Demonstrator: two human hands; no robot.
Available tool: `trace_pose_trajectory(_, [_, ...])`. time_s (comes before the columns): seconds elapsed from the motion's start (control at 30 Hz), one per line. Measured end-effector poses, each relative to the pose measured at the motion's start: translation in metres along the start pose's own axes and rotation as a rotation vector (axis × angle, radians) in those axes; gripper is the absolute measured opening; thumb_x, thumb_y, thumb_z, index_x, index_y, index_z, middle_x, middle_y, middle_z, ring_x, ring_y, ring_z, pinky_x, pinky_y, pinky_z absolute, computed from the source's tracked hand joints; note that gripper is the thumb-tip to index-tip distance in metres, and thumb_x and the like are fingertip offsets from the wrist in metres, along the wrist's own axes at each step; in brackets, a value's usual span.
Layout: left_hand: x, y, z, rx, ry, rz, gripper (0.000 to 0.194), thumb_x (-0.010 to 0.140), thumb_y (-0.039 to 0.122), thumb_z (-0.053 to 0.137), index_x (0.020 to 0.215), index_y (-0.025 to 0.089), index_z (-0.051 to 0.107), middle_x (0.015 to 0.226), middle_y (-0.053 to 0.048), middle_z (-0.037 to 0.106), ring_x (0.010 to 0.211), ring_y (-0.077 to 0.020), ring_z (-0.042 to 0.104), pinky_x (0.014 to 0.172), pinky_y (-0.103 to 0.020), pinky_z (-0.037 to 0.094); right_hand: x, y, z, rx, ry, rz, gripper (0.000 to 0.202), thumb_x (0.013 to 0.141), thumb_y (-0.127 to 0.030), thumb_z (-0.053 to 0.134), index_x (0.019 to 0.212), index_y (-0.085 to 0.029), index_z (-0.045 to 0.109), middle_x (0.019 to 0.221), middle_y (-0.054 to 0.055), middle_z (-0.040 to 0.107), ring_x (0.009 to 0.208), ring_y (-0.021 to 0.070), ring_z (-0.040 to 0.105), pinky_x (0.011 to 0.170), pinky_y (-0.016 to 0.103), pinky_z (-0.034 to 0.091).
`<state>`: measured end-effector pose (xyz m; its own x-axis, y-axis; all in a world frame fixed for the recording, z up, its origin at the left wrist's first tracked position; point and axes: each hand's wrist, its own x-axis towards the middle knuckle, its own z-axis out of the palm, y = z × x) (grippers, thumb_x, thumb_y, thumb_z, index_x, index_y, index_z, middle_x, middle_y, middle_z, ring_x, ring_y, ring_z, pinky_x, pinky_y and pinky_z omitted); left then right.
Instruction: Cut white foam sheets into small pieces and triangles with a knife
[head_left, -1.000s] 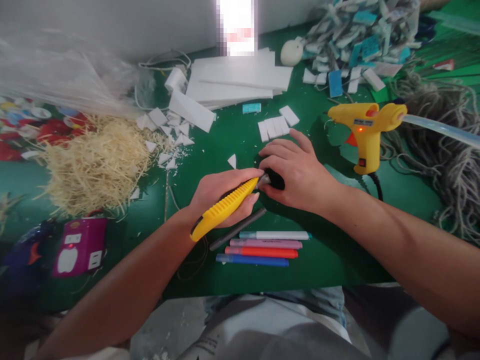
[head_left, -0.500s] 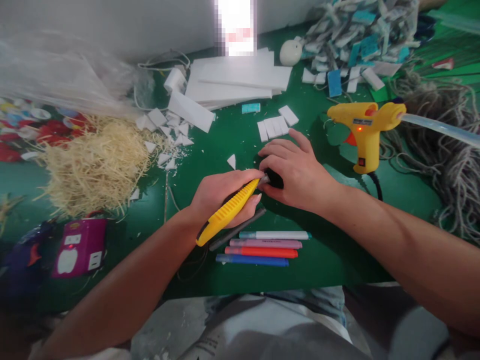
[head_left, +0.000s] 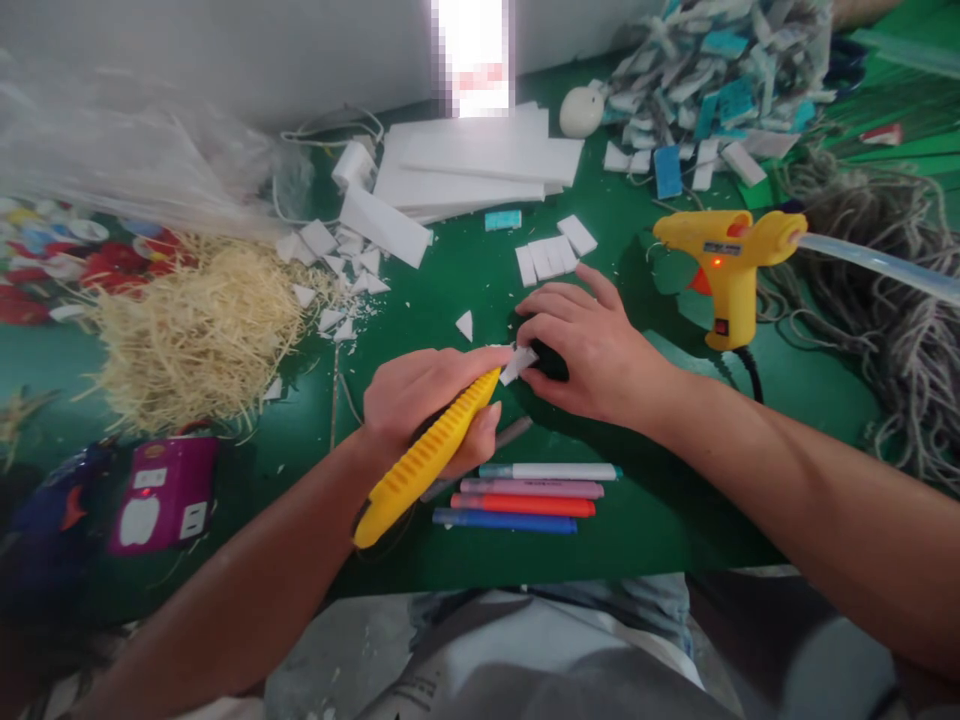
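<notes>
My left hand (head_left: 439,405) is closed around a yellow utility knife (head_left: 427,460), its tip angled up and right toward my other hand. Curled fingers of my right hand (head_left: 574,340) press down on the green table, pinching a small white foam piece (head_left: 516,366) at the knife's tip. The fingers and the knife tip partly hide that piece. Just beyond my right fingertips, several white foam rectangles (head_left: 546,258) lie in a row. A small white foam triangle (head_left: 465,325) rests left of them.
Four-colour markers lie near the front edge, among them a blue marker (head_left: 506,521). A yellow glue gun (head_left: 731,265) stands right, its light on. White foam sheets (head_left: 480,160) are stacked behind. Straw (head_left: 202,330) and a purple power socket (head_left: 161,495) are left; grey yarn (head_left: 877,280) right.
My left hand has drawn the knife back, down and to the left. More of the white piece now shows at the tip. My right hand has hardly moved.
</notes>
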<state>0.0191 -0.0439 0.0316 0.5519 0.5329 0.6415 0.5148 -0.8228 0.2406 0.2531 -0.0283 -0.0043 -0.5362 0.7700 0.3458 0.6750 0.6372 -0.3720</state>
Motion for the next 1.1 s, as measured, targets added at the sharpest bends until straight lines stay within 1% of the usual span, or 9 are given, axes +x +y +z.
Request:
trace_pose_trajectory(0.17, [-0.007,-0.007,0.001,-0.027,0.222,-0.029,0.029,0.096,0.029,0.057,0.115,0.019,0.075,0.095,-0.003,0.085,0.065,-0.0153,0.077,0.065,-0.024,0.064,0.000,-0.006,0.000,-0.013,0.041,0.010,0.034,0.089,-0.026,0.061,0.122,-0.021,0.070,0.128,0.013,0.073,0.128,0.0318,0.061,0.126,0.062,0.028])
trace_pose_trajectory(0.3, [-0.010,-0.016,0.004,-0.006,0.335,0.033,0.031,0.095,0.030,0.057,0.115,0.018,0.077,0.089,-0.002,0.085,0.059,-0.0140,0.075,0.060,-0.022,0.063,0.003,-0.009,0.002,-0.053,0.022,-0.002,0.027,0.094,-0.041,0.066,0.107,-0.019,0.075,0.112,0.014,0.072,0.116,0.0329,0.062,0.115,0.059,0.039])
trace_pose_trajectory(0.37, [-0.011,-0.017,0.003,-0.013,0.314,0.034,0.032,0.096,0.030,0.057,0.117,0.018,0.077,0.089,-0.002,0.085,0.059,-0.0140,0.075,0.060,-0.022,0.063,0.003,-0.009,0.003,-0.052,-0.001,-0.031,0.023,0.093,-0.030,0.063,0.109,-0.019,0.076,0.112,0.013,0.072,0.116,0.0319,0.062,0.114,0.058,0.040])
trace_pose_trajectory(0.5, [-0.012,-0.017,0.001,-0.024,0.282,-0.024,0.031,0.095,0.028,0.057,0.116,0.017,0.077,0.087,-0.002,0.084,0.064,-0.0147,0.077,0.067,-0.022,0.064,0.001,-0.009,-0.001,-0.020,0.006,-0.101,0.058,0.081,-0.010,0.055,0.136,-0.021,0.067,0.133,0.010,0.072,0.132,0.0298,0.059,0.124,0.059,0.030])
trace_pose_trajectory(0.6, [-0.011,-0.015,0.003,-0.080,0.302,-0.094,0.029,0.095,0.029,0.058,0.113,0.018,0.078,0.088,-0.002,0.084,0.064,-0.0140,0.077,0.068,-0.021,0.064,0.000,-0.012,-0.008,-0.068,0.051,-0.009,0.041,0.090,-0.019,0.056,0.128,-0.018,0.071,0.125,0.012,0.074,0.119,0.0297,0.064,0.105,0.050,0.045])
trace_pose_trajectory(0.73, [-0.008,-0.014,0.003,-0.117,0.120,-0.226,0.028,0.097,0.028,0.059,0.118,0.020,0.075,0.103,-0.003,0.085,0.084,-0.0174,0.082,0.084,-0.023,0.066,0.001,-0.016,-0.010,-0.194,0.008,0.080,0.028,0.096,-0.041,0.067,0.101,-0.016,0.077,0.103,0.014,0.075,0.099,0.0307,0.064,0.081,0.043,0.047])
trace_pose_trajectory(0.83, [-0.009,-0.015,0.003,-0.094,0.028,-0.264,0.027,0.099,0.029,0.060,0.122,0.023,0.074,0.113,-0.004,0.084,0.092,-0.0195,0.083,0.090,-0.025,0.066,0.001,-0.016,-0.008,-0.210,-0.020,0.054,0.024,0.097,-0.034,0.064,0.102,-0.016,0.079,0.101,0.013,0.077,0.099,0.0303,0.064,0.083,0.043,0.046])
trace_pose_trajectory(0.97, [-0.013,-0.018,0.005,-0.068,0.001,-0.332,0.028,0.099,0.034,0.060,0.122,0.027,0.073,0.109,-0.002,0.085,0.085,-0.0190,0.083,0.086,-0.026,0.067,0.000,-0.014,-0.007,-0.145,0.016,-0.022,0.037,0.093,-0.016,0.055,0.123,-0.016,0.077,0.121,0.013,0.079,0.115,0.0305,0.066,0.099,0.047,0.044])
trace_pose_trajectory(1.1, [-0.013,-0.017,0.008,-0.100,-0.014,-0.346,0.027,0.098,0.036,0.060,0.117,0.025,0.075,0.104,-0.002,0.085,0.081,-0.0176,0.081,0.085,-0.024,0.066,0.000,-0.011,-0.009,-0.107,0.009,0.002,0.030,0.096,-0.025,0.058,0.116,-0.019,0.080,0.119,0.013,0.080,0.116,0.0323,0.065,0.101,0.051,0.043])
